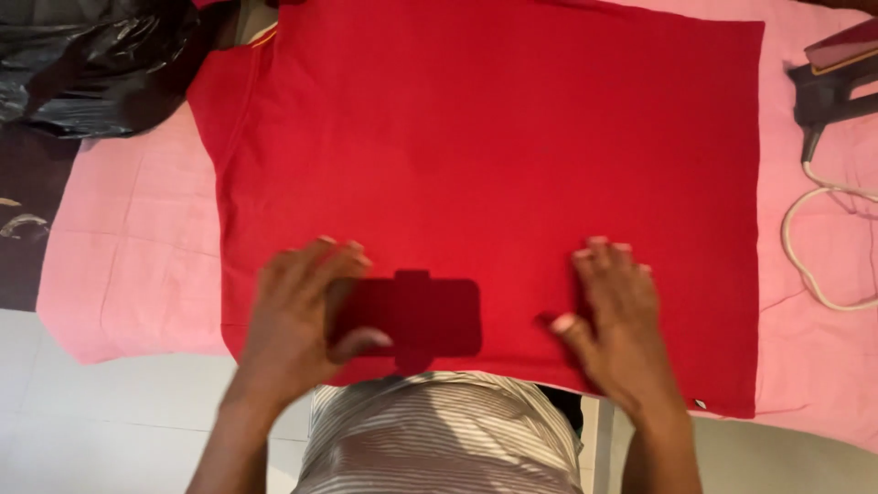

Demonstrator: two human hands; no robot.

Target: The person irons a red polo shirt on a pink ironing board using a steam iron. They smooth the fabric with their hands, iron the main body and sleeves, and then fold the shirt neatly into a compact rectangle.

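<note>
My fingers [320, 261] on the left hand [297, 316] are spread and lie flat, the thumb curled against the dark red wallet-like case [421, 316] that sits on the red T-shirt [494, 155]; they rest on it rather than clamp it. The right hand [617, 316] is splayed wide, palm down, pressing the cloth near its lower hem and holding nothing.

The shirt lies smoothed out across the pink padded surface [128, 265], one sleeve out to the left, the hem toward my striped top [439, 434]. I judge it light, limp knit cotton: it will sag and crease if lifted by one point, so the hem corners or the side seams are the places to pinch it. The case looks stiff, flat and matte, with a small tab on its top edge, easy to take by its long edges.

At the far right stands a dark iron [837, 78] with a pale looping cord [809, 247]; a glossy black plastic bag [91, 64] lies crumpled at the upper left.
</note>
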